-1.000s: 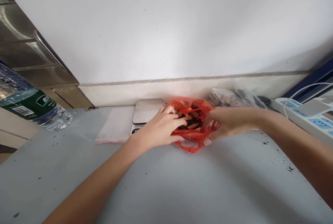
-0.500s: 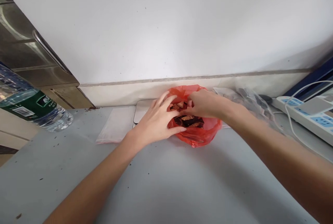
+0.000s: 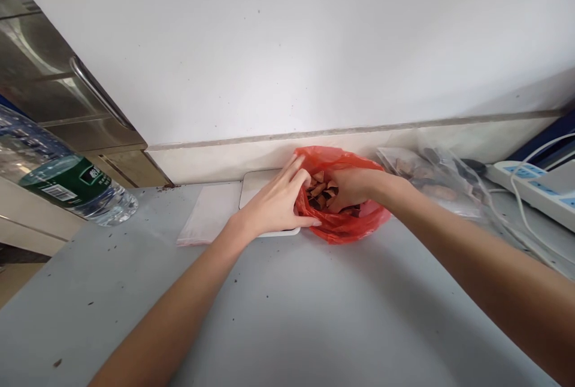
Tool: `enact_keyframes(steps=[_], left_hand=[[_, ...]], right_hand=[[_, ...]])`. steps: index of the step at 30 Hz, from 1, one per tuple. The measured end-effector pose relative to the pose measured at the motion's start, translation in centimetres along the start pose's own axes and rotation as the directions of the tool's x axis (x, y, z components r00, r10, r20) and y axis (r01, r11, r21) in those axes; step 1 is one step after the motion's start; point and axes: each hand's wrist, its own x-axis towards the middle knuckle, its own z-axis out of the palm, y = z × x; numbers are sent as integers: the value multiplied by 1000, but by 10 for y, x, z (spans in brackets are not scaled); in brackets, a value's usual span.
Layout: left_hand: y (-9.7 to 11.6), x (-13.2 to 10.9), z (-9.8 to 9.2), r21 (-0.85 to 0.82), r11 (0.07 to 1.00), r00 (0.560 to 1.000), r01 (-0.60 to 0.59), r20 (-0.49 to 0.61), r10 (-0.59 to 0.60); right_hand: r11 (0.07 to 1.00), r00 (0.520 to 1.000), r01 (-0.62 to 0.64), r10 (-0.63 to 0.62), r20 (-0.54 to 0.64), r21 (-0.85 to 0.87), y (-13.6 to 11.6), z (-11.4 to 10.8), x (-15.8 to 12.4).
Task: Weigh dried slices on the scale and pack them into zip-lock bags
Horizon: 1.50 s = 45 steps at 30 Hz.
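Observation:
A red plastic bag (image 3: 348,232) stands wide-mouthed against the foot of the wall. Brown, curled dried pieces (image 3: 320,194) fill its bottom. My left hand (image 3: 281,198) grips the bag's left rim, its thumb along the near side and its fingers bent over the edge. My right hand (image 3: 353,186) reaches down into the bag from the right, and its fingertips are hidden among the pieces. Partly under my left hand lies a flat white device like a kitchen scale (image 3: 254,186).
White flat plastic bags (image 3: 209,213) lie left of the scale. A green-labelled water bottle (image 3: 76,186) is at the left. Clear bags with contents (image 3: 422,174), a power strip (image 3: 534,186) and a white cable (image 3: 521,195) are at the right. Dark crumbs dot the grey tabletop (image 3: 287,327).
My right hand has gone deeper into the bag. My left hand's fingers have drawn in from spread to gripping the rim, and the bag's mouth is wider. The view has shifted slightly.

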Motion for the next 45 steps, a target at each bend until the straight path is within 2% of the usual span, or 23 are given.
enact_keyframes(steps=[3, 7, 15, 18, 22, 24, 27, 30, 33, 36, 39, 42, 45], left_hand=[[0, -4, -1, -55, 998, 1000, -12, 10, 12], [2, -8, -4, -40, 999, 995, -35, -97, 31], [3, -18, -32, 0, 998, 982, -68, -177, 67], [-3, -26, -47, 46, 999, 988, -19, -152, 26], [-13, -38, -69, 90, 987, 991, 132, -30, -129], [-19, -44, -79, 108, 967, 972, 229, 34, -234], [-27, -53, -91, 137, 922, 920, 361, 112, -377], [-34, -62, -100, 145, 883, 866, 446, 179, -466], [-43, -71, -106, 152, 845, 811, 513, 237, -535], [-53, -79, -111, 200, 802, 765, 563, 241, -597], [-61, -83, -114, 239, 782, 747, 576, 235, -622], [-63, -82, -113, 253, 757, 725, 602, 223, -652], [-63, -80, -108, 258, 742, 706, 619, 233, -669]], right_hand=[[998, 996, -67, 66, 63, 7, 1, 0, -3], [997, 996, -73, 71, 61, 23, 5, -3, -5], [984, 998, -50, 42, 48, 170, 14, -19, -11], [963, 996, 12, -34, 78, 269, 20, -27, -17], [881, 957, 222, -280, 81, 417, 16, -36, -26], [851, 938, 260, -334, 88, 457, 4, -38, -30], [836, 942, 269, -331, 49, 477, -21, -38, -29], [803, 929, 327, -369, -15, 499, -47, -34, -20], [779, 921, 342, -388, -24, 525, -68, -28, -5], [829, 943, 312, -331, -43, 464, -83, -20, 10], [894, 955, 295, -287, -74, 339, -93, -11, 21], [916, 949, 315, -304, -84, 247, -99, -5, 27], [910, 941, 338, -328, -81, 242, -101, -1, 28]])
